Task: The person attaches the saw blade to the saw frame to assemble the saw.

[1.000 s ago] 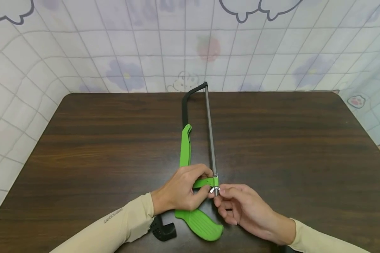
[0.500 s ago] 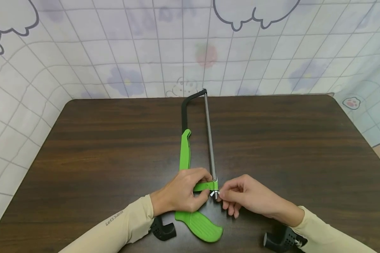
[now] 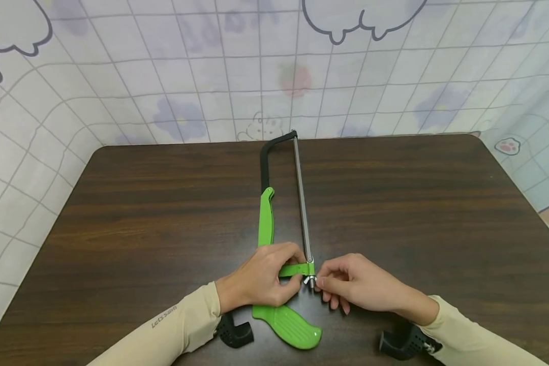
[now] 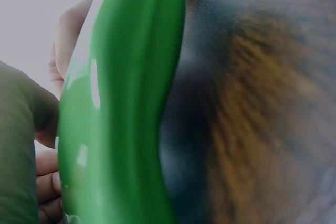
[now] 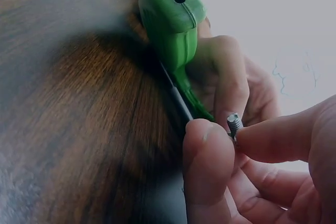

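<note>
A hacksaw (image 3: pixel 266 223) lies on the table in the head view, its green handle (image 3: pixel 294 328) toward me. My left hand (image 3: pixel 265 277) grips the green frame just above the handle, thumb and fingertips at the short green arm (image 3: pixel 295 269). A grey blade (image 3: pixel 303 208) runs from that arm to the far black end. With thumb and forefinger, my right hand (image 3: pixel 368 285) pinches the wing nut (image 3: pixel 309 280) at the blade's near end. The right wrist view shows the threaded screw (image 5: pixel 234 123) poking out between those fingertips. Large in the left wrist view is the handle (image 4: pixel 126 98).
Dark wood table (image 3: pixel 421 203) surrounds the saw on both sides. Black wrist devices (image 3: pixel 236 334) sit under both sleeves, near the table's front. A patterned cloth wall (image 3: pixel 274 66) rises behind the table's back edge.
My right hand has rolled from palm showing to back showing, its fingertips staying at the wing nut. The left hand keeps its grip. The head view has tilted slightly.
</note>
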`<action>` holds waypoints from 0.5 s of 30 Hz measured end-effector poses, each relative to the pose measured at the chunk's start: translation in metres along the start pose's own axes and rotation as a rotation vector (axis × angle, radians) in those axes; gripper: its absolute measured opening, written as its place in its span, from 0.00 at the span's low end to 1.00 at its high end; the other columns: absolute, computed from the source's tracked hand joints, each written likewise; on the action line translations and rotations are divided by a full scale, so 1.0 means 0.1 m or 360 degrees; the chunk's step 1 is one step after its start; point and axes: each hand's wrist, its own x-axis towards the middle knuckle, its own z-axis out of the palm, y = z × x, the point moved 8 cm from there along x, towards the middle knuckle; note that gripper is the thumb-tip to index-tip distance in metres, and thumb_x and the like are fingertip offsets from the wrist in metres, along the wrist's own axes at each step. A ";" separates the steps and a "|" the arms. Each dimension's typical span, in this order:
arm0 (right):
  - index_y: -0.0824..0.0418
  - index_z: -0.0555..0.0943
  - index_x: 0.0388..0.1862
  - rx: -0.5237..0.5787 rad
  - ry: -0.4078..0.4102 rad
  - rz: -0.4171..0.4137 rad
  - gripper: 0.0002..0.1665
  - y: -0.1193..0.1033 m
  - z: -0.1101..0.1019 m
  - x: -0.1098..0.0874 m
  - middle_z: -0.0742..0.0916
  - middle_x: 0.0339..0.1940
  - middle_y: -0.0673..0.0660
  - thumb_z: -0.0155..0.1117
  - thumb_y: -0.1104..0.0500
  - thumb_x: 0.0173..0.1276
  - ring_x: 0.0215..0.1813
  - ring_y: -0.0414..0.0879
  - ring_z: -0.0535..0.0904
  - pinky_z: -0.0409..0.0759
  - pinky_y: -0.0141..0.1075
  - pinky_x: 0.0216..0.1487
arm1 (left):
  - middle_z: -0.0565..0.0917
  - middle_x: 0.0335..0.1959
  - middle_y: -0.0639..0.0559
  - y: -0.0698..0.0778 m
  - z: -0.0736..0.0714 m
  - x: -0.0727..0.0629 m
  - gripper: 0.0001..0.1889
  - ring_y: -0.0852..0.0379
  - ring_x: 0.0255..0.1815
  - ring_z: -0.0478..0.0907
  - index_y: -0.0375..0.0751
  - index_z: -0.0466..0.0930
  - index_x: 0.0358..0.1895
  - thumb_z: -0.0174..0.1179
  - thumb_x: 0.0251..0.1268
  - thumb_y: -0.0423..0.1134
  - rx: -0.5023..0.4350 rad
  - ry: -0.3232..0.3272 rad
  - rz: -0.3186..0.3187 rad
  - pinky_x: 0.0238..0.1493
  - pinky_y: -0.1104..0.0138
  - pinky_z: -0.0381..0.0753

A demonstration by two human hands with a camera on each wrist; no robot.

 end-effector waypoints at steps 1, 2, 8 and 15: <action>0.61 0.85 0.40 -0.0025 0.0000 -0.0003 0.16 0.00 0.00 0.00 0.88 0.31 0.58 0.57 0.52 0.80 0.25 0.42 0.83 0.84 0.42 0.25 | 0.77 0.28 0.58 0.00 0.00 0.00 0.07 0.69 0.27 0.68 0.47 0.78 0.40 0.61 0.58 0.34 0.0010 -0.0003 0.0001 0.31 0.84 0.66; 0.60 0.85 0.39 -0.0053 0.0001 -0.0001 0.15 0.01 0.00 0.00 0.88 0.30 0.57 0.57 0.52 0.80 0.25 0.41 0.83 0.84 0.42 0.25 | 0.77 0.28 0.58 0.00 0.01 0.00 0.07 0.69 0.27 0.68 0.47 0.78 0.40 0.62 0.58 0.35 0.0019 -0.0005 0.0003 0.31 0.84 0.66; 0.56 0.85 0.37 -0.0215 0.0025 -0.0049 0.14 0.00 -0.01 -0.01 0.88 0.27 0.51 0.57 0.52 0.80 0.21 0.38 0.80 0.82 0.39 0.21 | 0.81 0.32 0.58 0.02 0.01 0.01 0.07 0.68 0.29 0.71 0.46 0.80 0.41 0.62 0.59 0.35 0.0079 -0.0014 0.0020 0.34 0.82 0.71; 0.52 0.85 0.35 -0.0337 0.0057 -0.0045 0.13 -0.01 -0.02 -0.01 0.86 0.23 0.46 0.59 0.51 0.79 0.18 0.37 0.78 0.80 0.37 0.20 | 0.81 0.30 0.58 0.01 0.03 0.00 0.07 0.67 0.30 0.72 0.45 0.82 0.40 0.64 0.57 0.36 0.0107 -0.0024 -0.0024 0.35 0.81 0.73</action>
